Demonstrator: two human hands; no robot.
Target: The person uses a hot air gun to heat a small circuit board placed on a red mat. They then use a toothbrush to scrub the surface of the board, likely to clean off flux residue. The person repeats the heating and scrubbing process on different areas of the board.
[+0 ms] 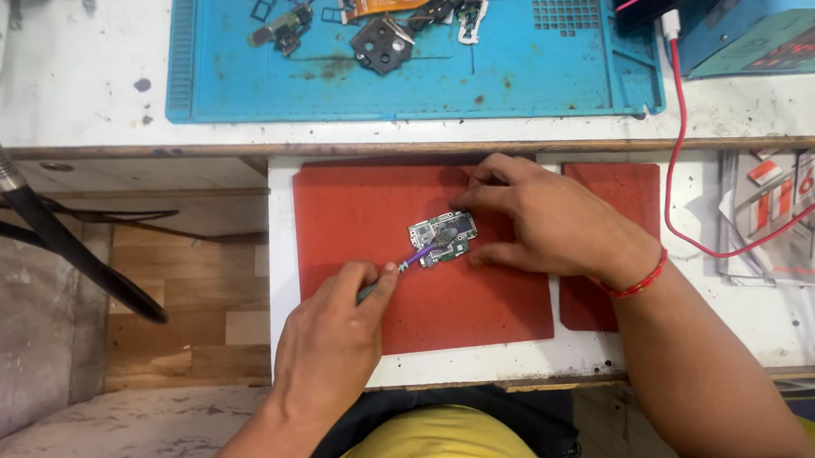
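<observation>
My left hand [334, 340] is closed around a thin purple-tipped tool [400, 265], its tip touching the small circuit board [442, 238] lying near the middle of the red mat [360, 213]. My right hand [547, 222] steadies that board, fingertips pressing at its right edge, though whether they pinch it or just rest there is hard to see.

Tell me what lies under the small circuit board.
The circuit board rests on a red mat over a white surface. The right hand steadies it; the left hand holds a purple-tipped tool. The board's underside is hidden.
</observation>
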